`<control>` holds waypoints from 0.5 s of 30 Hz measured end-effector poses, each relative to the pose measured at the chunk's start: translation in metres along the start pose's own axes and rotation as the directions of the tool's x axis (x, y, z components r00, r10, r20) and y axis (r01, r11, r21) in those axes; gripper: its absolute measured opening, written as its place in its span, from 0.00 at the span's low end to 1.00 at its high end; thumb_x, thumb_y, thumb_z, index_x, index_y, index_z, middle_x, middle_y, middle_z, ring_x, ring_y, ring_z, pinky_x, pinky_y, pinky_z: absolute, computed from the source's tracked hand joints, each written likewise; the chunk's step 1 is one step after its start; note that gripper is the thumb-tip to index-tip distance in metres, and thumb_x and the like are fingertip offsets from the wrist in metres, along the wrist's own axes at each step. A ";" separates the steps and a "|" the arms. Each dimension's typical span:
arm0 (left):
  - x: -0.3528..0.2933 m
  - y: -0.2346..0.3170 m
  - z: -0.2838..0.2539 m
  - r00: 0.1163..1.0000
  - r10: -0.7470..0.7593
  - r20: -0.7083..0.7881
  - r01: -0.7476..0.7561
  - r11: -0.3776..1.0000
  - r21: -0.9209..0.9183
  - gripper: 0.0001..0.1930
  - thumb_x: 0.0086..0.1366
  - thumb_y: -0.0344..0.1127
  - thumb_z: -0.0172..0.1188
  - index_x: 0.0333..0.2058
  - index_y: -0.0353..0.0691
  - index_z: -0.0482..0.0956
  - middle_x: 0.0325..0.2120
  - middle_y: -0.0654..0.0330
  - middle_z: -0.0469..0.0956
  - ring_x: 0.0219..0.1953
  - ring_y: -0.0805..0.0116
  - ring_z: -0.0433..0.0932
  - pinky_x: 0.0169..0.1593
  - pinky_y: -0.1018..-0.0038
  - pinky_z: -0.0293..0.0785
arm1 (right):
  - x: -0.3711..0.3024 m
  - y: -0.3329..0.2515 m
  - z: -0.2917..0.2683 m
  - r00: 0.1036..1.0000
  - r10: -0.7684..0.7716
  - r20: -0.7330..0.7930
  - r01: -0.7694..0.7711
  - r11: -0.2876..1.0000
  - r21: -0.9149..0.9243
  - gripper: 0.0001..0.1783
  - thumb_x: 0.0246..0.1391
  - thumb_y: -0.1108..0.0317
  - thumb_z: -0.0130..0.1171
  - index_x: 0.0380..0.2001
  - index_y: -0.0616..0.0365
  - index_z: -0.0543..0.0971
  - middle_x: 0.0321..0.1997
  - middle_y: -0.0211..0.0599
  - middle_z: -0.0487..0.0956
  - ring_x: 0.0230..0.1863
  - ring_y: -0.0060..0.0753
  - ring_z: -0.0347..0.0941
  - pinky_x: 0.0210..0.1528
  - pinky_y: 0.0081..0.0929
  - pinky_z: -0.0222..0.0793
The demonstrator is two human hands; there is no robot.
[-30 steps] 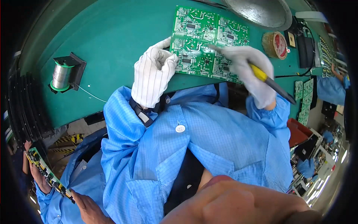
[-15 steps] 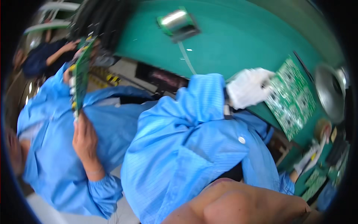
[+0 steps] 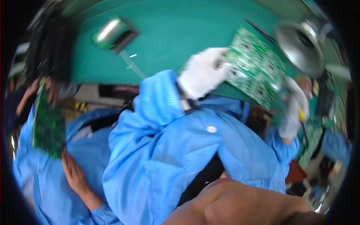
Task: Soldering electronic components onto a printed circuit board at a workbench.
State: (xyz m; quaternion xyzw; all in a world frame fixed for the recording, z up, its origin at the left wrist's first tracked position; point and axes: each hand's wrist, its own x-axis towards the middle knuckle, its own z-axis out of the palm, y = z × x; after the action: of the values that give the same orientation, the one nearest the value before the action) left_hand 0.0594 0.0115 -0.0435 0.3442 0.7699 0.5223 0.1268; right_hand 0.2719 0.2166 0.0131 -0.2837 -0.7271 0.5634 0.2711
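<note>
My left hand (image 3: pixel 204 73), in a white glove, has its fingers closed at the left edge of a green circuit board (image 3: pixel 255 63), which is tilted above the bench. My right hand (image 3: pixel 295 107), also gloved in white, is beside the board's right corner and blurred. From its fingers pokes a slim pen-shaped tool (image 3: pixel 301 115) with a yellow part and a dark end pointing down; its tip cannot be made out. A silver spool of wire (image 3: pixel 110 32) rests on a stand at the far left, and a pale strip runs from it toward my left sleeve.
A round metal lamp-like hood (image 3: pixel 300 48) stands at the far right beside a thin black rod (image 3: pixel 260 30). On the left, a co-worker in a blue coat (image 3: pixel 80 157) holds another green board (image 3: pixel 48 123). More boards (image 3: pixel 311 146) lie at right. The green bench top (image 3: pixel 168 30) spans the back.
The view has swung right, so bench things sit further left. My right hand with the tool has come up to the board's right corner. The co-worker's board has turned its flat face this way.
</note>
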 end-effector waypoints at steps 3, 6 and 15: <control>0.002 -0.001 -0.004 0.997 -0.030 0.072 0.033 0.999 -0.042 0.14 0.65 0.39 0.62 0.40 0.31 0.83 0.52 0.48 0.84 0.43 0.57 0.85 0.51 0.67 0.79 | 0.007 -0.017 0.037 0.956 0.133 0.263 -0.137 0.991 -0.001 0.16 0.63 0.70 0.57 0.51 0.64 0.81 0.49 0.38 0.81 0.46 0.29 0.76 0.49 0.26 0.73; 0.003 0.000 -0.003 0.994 0.018 0.104 -0.022 0.999 0.040 0.13 0.65 0.35 0.62 0.46 0.35 0.81 0.43 0.53 0.86 0.41 0.58 0.84 0.50 0.65 0.79 | 0.022 -0.017 0.055 0.899 0.029 0.436 0.018 0.994 -0.103 0.15 0.62 0.68 0.61 0.51 0.60 0.81 0.48 0.35 0.82 0.42 0.25 0.77 0.45 0.26 0.74; 0.002 -0.005 0.002 0.988 -0.081 0.132 0.084 0.996 -0.023 0.12 0.63 0.33 0.65 0.44 0.37 0.79 0.39 0.58 0.85 0.41 0.57 0.83 0.49 0.62 0.78 | 0.028 -0.010 0.064 0.909 -0.089 0.407 0.171 0.971 -0.169 0.09 0.65 0.65 0.63 0.44 0.57 0.84 0.35 0.34 0.85 0.32 0.25 0.79 0.37 0.26 0.75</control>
State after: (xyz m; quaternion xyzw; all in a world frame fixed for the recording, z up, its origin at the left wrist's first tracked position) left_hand 0.0573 0.0127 -0.0482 0.3436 0.7660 0.5039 0.2033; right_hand 0.2058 0.1924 0.0107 -0.1403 -0.8374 0.5132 0.1254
